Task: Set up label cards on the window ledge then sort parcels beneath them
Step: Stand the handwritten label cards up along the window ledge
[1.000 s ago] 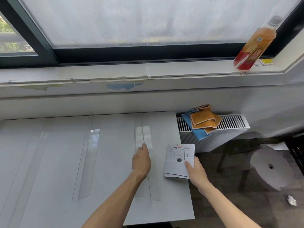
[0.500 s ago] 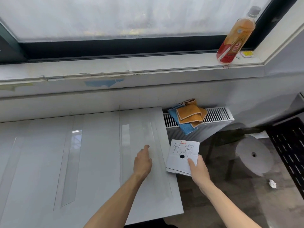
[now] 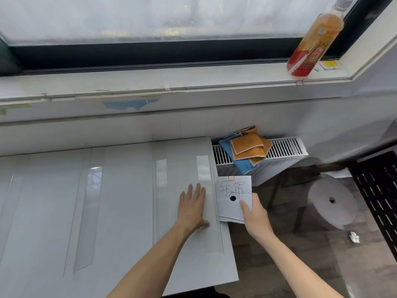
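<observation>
My right hand (image 3: 255, 214) holds a white label card (image 3: 231, 190) with handwritten characters, a black dot and a small red mark at its top edge. The card hangs just past the right edge of the glossy white table (image 3: 107, 201). My left hand (image 3: 192, 206) lies flat on the table near that edge, fingers spread and pointing toward the window, holding nothing. The white window ledge (image 3: 171, 82) runs across the view above the table. No parcels are in view.
An orange drink bottle (image 3: 311, 41) stands at the ledge's right end beside a small yellow note (image 3: 328, 65). Orange and blue cloths (image 3: 247, 147) lie on a white radiator (image 3: 287, 147). A round grey stool (image 3: 332, 201), a crumpled paper (image 3: 354, 236) and a black perforated panel (image 3: 380, 190) are on the right.
The card in my right hand has moved right, off the table's edge. My left hand has flattened on the table with fingers spread. The view has drifted right and closer.
</observation>
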### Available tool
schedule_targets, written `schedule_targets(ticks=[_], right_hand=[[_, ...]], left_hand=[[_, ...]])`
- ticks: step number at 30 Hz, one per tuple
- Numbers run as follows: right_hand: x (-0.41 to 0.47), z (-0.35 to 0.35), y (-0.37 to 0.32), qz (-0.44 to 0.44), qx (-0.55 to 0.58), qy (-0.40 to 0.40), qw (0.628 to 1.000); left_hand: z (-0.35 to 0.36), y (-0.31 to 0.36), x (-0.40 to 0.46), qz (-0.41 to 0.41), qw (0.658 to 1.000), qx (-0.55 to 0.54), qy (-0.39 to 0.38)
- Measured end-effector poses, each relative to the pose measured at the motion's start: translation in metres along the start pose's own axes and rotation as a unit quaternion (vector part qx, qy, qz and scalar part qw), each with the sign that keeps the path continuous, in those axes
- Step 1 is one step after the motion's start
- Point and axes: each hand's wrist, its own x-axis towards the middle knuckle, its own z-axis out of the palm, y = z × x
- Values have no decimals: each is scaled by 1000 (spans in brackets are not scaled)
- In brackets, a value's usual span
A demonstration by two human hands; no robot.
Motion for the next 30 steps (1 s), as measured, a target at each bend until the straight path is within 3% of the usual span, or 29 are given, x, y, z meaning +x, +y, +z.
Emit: schedule_targets(ticks=[30], right_hand=[[19, -1, -12, -38, -70, 27, 996]], left_hand=[[-1, 23, 9, -9, 1000, 16, 6]])
